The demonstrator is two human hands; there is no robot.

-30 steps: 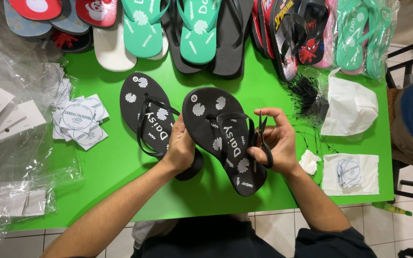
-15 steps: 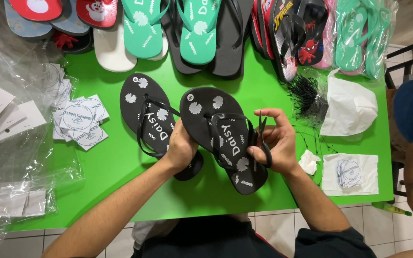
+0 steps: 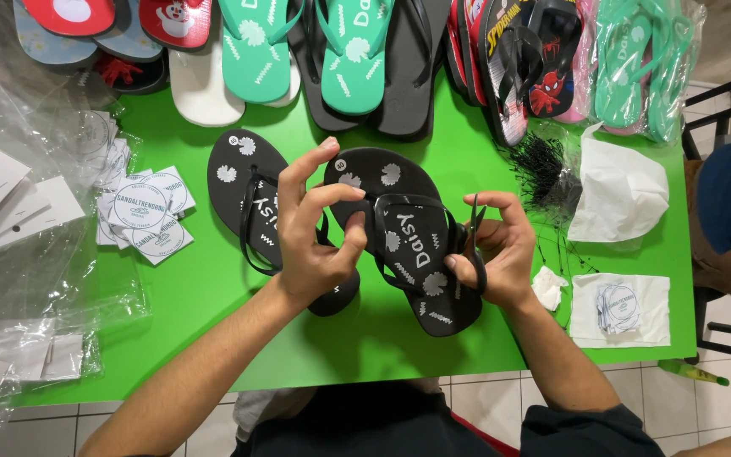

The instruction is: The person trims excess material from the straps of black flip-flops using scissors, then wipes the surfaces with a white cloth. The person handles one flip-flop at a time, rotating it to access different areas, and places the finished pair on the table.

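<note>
Left hand: My left hand (image 3: 315,241) is lifted over the table with its fingers spread a bit. The thumb tip touches the strap of the black flip-flop (image 3: 412,245). It is not closed around anything.
Right hand: My right hand (image 3: 497,254) is closed on small black scissors (image 3: 474,237). It also pinches the right edge of the black flip-flop.
Black flip-flop: It is between my two hands, tilted, with white flower shapes on it. Its heel end points toward me.
Other black flip-flop (image 3: 251,199): It lies flat on the green table (image 3: 382,347), just left of my left hand and partly under it.
Round paper tags (image 3: 141,211): A small pile lies to the left, near clear plastic bags (image 3: 19,254).
Far edge: I see teal flip-flops (image 3: 306,46) and more pairs in a row.
Right side: A white bag (image 3: 619,190) lies beside a bunch of thin black plastic ties (image 3: 543,165).
</note>
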